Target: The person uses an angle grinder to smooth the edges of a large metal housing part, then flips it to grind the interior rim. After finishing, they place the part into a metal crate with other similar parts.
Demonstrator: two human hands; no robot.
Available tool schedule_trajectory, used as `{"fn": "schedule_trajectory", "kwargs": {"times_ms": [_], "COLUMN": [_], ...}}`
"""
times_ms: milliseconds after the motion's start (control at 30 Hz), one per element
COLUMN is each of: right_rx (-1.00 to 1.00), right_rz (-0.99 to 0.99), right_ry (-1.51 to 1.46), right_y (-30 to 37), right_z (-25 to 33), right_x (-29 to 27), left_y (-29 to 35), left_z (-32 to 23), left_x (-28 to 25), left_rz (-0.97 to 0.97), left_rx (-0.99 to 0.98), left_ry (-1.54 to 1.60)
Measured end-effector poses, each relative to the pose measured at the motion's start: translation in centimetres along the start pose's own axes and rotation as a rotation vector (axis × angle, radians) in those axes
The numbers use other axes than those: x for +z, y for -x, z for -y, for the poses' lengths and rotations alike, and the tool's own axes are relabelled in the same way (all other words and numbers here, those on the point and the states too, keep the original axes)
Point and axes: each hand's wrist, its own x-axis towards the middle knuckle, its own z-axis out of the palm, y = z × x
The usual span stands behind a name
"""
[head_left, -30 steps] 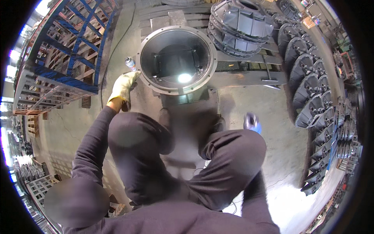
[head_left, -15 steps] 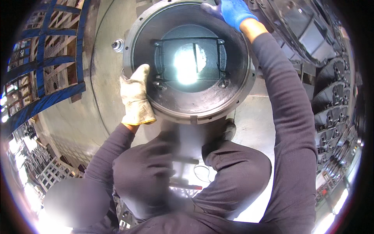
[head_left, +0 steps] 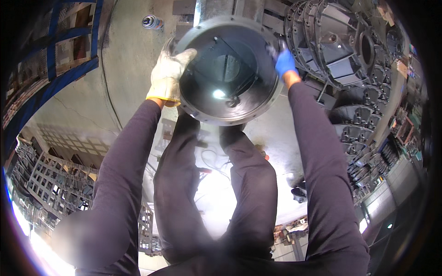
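A large, round, dark metal housing (head_left: 225,69) with bolt holes around its flange is in front of my legs, its shiny hollow inside facing up. My left hand (head_left: 168,76), in a cream work glove with a yellow edge, grips its left rim. The thumb lies over the flange, and the other fingers are partly hidden behind the rim. On the opposite side, my right hand (head_left: 285,62), in a blue glove with dark fingers, is closed at the right rim. Motion blurs those fingertips and the rim beside them.
A spray can (head_left: 152,22) stands on the floor beyond my left hand. Similar castings (head_left: 336,41) are stacked close to my right hand, with rows of more housings (head_left: 354,115) nearer. A blue metal rack (head_left: 73,32) is at far left, a lattice crate (head_left: 55,184) at lower left.
My legs have straightened from a deep bend. The housing has turned and looks smaller and tilted. My right hand has gone from its far rim to its right side; my left still grips the left rim.
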Motion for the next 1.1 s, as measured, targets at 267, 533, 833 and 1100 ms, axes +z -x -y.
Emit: {"fn": "schedule_trajectory", "kwargs": {"times_ms": [267, 533, 833, 1100], "right_rx": [0.341, 0.626, 0.575, 0.695], "right_rz": [-0.012, 0.165, 0.153, 0.188], "right_ry": [-0.286, -0.493, -0.438, -0.344], "right_y": [17.5, 21.6, 22.2, 20.5], "right_z": [-9.8, -9.3, -15.4, -27.5], "right_x": [5.5, 4.5, -6.8, -11.8], "left_y": [12.1, 14.2, 12.7, 8.1], "left_z": [4.2, 10.0, -6.5, -14.5], "left_x": [1.3, 4.2, 6.3, 16.6], "left_rz": [0.560, 0.314, 0.662, 0.869], "left_rx": [-0.239, -0.262, 0.259, 0.260], "left_ry": [-0.351, -0.012, -0.893, -0.766]}}
